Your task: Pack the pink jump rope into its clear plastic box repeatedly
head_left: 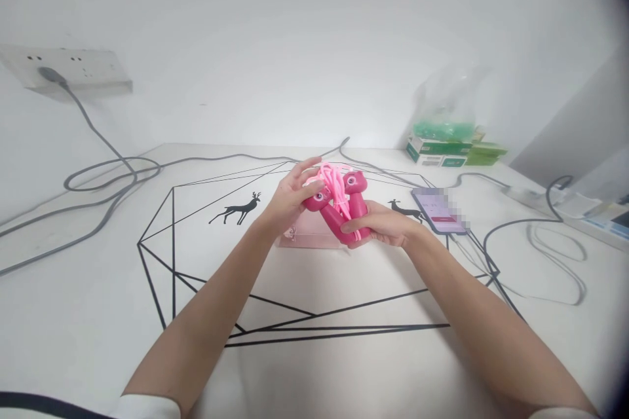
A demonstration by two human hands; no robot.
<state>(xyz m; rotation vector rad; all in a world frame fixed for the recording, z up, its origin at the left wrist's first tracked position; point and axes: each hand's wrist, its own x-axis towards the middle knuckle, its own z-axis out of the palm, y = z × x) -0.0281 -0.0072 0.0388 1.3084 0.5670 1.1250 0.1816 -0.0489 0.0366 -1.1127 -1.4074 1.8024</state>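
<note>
A pink jump rope [334, 226] is held up over the table, with two dark pink handles topped by animal heads and a bundled light pink cord. My left hand [289, 195] grips it at the left handle's head, thumb in front and fingers behind the cord. My right hand [381, 226] is wrapped round the lower ends of both handles, thumb across the front. Just behind and below the rope lies a pale pink box [307, 234] on the table, partly hidden by the hands.
On the white table [295, 380] are black line and deer prints. A phone [437, 209] lies to the right. Green and white boxes [437, 152] with a clear plastic bag [445, 111] stand at the back right. Grey cables [132, 173] run along the left and back; a wall socket [73, 69] holds a plug.
</note>
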